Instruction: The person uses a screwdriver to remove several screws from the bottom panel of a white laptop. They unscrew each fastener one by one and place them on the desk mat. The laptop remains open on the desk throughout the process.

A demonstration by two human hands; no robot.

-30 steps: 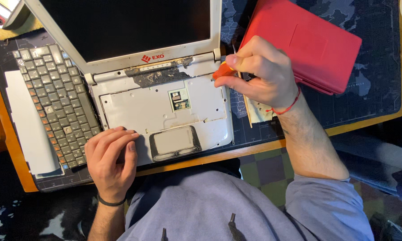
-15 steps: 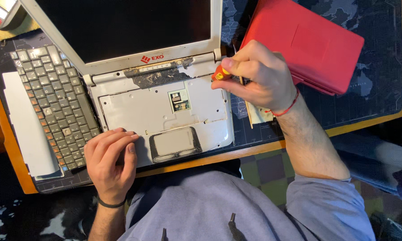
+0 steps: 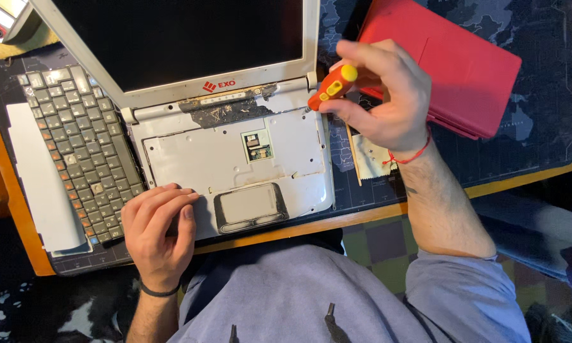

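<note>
Dark desk mat (image 3: 527, 127) carries an opened laptop (image 3: 235, 159) near its front edge, left hand (image 3: 159, 232) resting flat with loose fingers on the front-left corner. Right hand (image 3: 381, 95) pinches a screwdriver (image 3: 331, 87) above the laptop's back-right corner. It looks light, stiff, best gripped by its orange handle, which slants up-right, tip pointing down-left.

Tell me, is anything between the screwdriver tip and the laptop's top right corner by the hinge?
Nothing visible. The right hand holds the orange screwdriver with its tip at the laptop base's corner, next to the hinge. The left hand rests on the opposite front corner.
</note>
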